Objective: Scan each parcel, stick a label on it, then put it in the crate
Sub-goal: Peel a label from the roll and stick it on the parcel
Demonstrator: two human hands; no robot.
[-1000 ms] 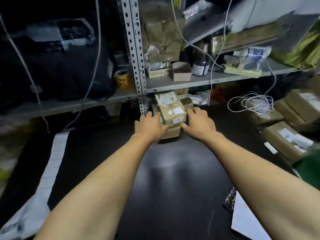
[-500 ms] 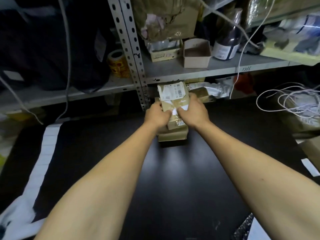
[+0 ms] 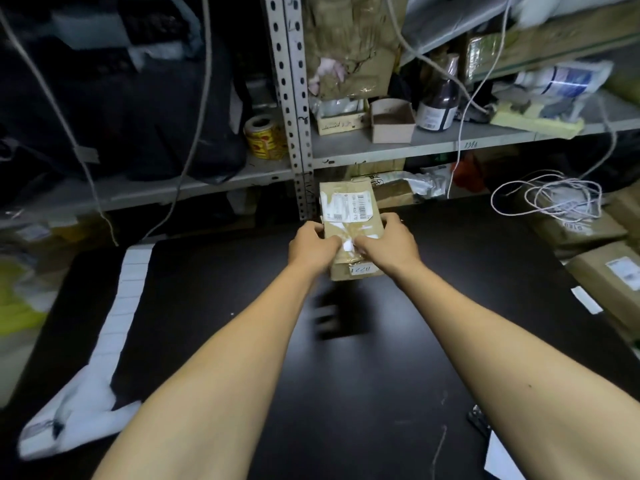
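A small stack of brown cardboard parcels (image 3: pixel 349 216) hangs above the black table (image 3: pixel 214 306), held between both hands. The top parcel carries a white barcode label; a lower one shows a small white sticker on its front edge. My left hand (image 3: pixel 311 247) grips the stack's left side, fingers curled over the top. My right hand (image 3: pixel 388 242) grips the right side in the same way. A blurred shadow lies on the table under the stack. No crate or scanner is in view.
A strip of white labels (image 3: pixel 121 306) runs down the table's left side. More brown parcels (image 3: pixel 609 275) lie at the right with a coil of white cord (image 3: pixel 550 195). Behind is a metal shelf (image 3: pixel 415 147) with a small open box, a bottle and a tape roll (image 3: pixel 265 136).
Both hands closed on the parcel stack at the back of the table and lifted it off the surface, bringing it toward me. The camera moved closer to the shelf.
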